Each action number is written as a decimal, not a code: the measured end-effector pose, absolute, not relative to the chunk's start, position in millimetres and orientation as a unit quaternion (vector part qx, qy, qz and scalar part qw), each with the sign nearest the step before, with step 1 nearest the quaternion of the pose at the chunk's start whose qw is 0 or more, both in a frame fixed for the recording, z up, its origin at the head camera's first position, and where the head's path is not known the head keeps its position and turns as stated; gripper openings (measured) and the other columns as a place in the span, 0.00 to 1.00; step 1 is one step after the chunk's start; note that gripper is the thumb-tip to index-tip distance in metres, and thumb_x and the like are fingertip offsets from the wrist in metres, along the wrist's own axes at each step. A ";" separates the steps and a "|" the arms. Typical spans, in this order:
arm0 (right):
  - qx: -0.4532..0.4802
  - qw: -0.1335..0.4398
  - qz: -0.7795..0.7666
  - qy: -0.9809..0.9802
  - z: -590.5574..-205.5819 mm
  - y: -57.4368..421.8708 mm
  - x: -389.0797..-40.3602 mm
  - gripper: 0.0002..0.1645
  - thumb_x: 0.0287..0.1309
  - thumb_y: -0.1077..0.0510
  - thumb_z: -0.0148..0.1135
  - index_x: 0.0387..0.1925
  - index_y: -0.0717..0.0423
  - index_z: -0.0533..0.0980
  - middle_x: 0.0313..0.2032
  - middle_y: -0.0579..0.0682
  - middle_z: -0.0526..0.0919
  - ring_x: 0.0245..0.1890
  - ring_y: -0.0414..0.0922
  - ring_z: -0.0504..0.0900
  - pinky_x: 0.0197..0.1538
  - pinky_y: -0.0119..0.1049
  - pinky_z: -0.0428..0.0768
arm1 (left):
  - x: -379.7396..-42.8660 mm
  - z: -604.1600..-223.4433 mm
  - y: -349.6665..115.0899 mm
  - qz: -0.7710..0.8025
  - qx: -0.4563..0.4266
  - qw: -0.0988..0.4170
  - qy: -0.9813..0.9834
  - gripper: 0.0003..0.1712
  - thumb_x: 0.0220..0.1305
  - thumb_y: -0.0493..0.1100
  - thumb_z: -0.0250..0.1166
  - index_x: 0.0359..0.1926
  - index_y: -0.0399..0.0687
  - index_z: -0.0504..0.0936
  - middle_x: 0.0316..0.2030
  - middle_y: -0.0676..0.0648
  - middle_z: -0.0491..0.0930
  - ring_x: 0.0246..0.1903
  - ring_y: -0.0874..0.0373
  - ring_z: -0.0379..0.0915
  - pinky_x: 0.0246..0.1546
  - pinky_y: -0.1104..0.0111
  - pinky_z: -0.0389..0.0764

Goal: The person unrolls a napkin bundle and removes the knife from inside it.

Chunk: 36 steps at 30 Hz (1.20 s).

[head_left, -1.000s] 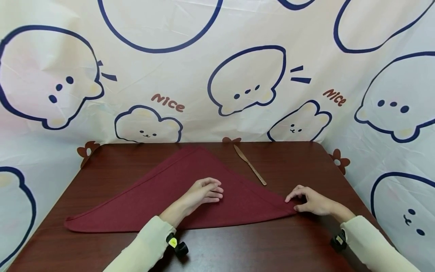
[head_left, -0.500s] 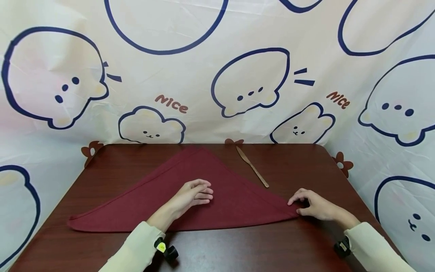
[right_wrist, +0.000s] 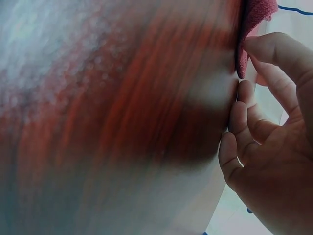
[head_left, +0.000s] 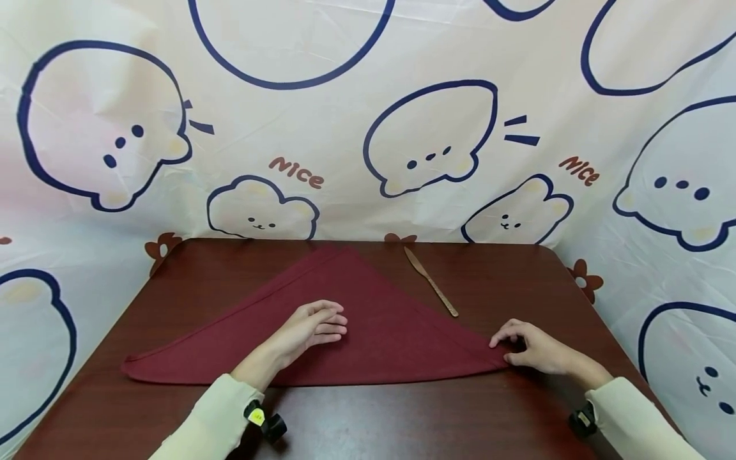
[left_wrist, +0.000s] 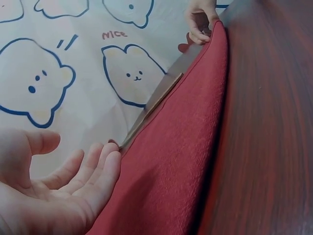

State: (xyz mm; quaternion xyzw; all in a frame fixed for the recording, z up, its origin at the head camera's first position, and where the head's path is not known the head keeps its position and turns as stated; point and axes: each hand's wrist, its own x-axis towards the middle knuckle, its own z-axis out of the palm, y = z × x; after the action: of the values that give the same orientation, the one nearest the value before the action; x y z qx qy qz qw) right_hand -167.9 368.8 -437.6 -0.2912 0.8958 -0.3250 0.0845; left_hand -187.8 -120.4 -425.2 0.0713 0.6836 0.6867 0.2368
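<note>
A dark red cloth (head_left: 374, 332), folded into a triangle, lies on the table with its long edge nearest me. My left hand (head_left: 313, 329) hovers over its middle, fingers extended and loosely together, holding nothing; the left wrist view shows the palm and separated thumb of this hand (left_wrist: 63, 191). At the cloth's right corner, my right hand (head_left: 535, 348) pinches the tip between thumb and forefinger. The right wrist view shows that cloth corner (right_wrist: 257, 17) against the thumb, the other fingers of the right hand (right_wrist: 274, 147) curled beside the table surface.
A gold-coloured table knife (head_left: 431, 281) lies diagonally behind the cloth's right slope. The brown wooden table (head_left: 402, 421) has a patterned white curtain (head_left: 345, 128) around its back and sides.
My left hand has moved left above the cloth. My right hand stays at the right corner, with only slight shifts of its fingers. The head view has turned slightly left.
</note>
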 end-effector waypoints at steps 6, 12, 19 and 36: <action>-0.290 0.086 -0.319 0.898 -438.8 369.5 -172.0 0.15 0.57 0.64 0.71 0.44 0.45 0.83 0.41 0.45 0.79 0.39 0.41 0.70 0.41 0.32 0.70 | -188.3 -425.0 -130.2 0.684 0.058 0.229 0.690 0.28 0.78 0.47 0.52 0.66 0.28 0.66 0.54 0.35 0.80 0.48 0.58 0.84 0.52 0.68 0.83; -0.296 0.083 -0.317 0.897 -439.4 370.1 -172.8 0.15 0.57 0.64 0.71 0.44 0.44 0.83 0.41 0.44 0.79 0.38 0.41 0.70 0.40 0.33 0.70 | -186.5 -425.8 -137.2 0.688 0.048 0.222 0.690 0.27 0.79 0.46 0.52 0.66 0.29 0.65 0.54 0.36 0.80 0.47 0.59 0.83 0.52 0.68 0.83; -0.290 0.072 -0.315 0.901 -437.3 368.5 -169.0 0.13 0.59 0.63 0.70 0.43 0.44 0.83 0.42 0.44 0.80 0.38 0.40 0.72 0.40 0.32 0.71 | -182.3 -424.7 -147.2 0.698 0.052 0.217 0.680 0.28 0.79 0.47 0.53 0.67 0.29 0.64 0.51 0.42 0.81 0.47 0.60 0.83 0.51 0.70 0.83; -0.232 -0.001 -0.379 0.896 -414.7 321.9 -195.2 0.12 0.67 0.62 0.63 0.50 0.60 0.82 0.46 0.57 0.86 0.39 0.35 0.78 0.42 0.31 0.78 | -179.5 -403.1 -177.2 0.670 0.048 0.148 0.726 0.25 0.79 0.47 0.52 0.65 0.32 0.66 0.46 0.50 0.85 0.45 0.62 0.84 0.49 0.73 0.82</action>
State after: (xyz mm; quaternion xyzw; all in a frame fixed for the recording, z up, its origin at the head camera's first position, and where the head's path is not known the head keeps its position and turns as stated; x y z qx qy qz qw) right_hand -195.2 321.9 -414.7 -0.2316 0.8960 -0.3788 -0.0012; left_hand -179.5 -177.2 -403.1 0.0477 0.7256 0.6704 0.1478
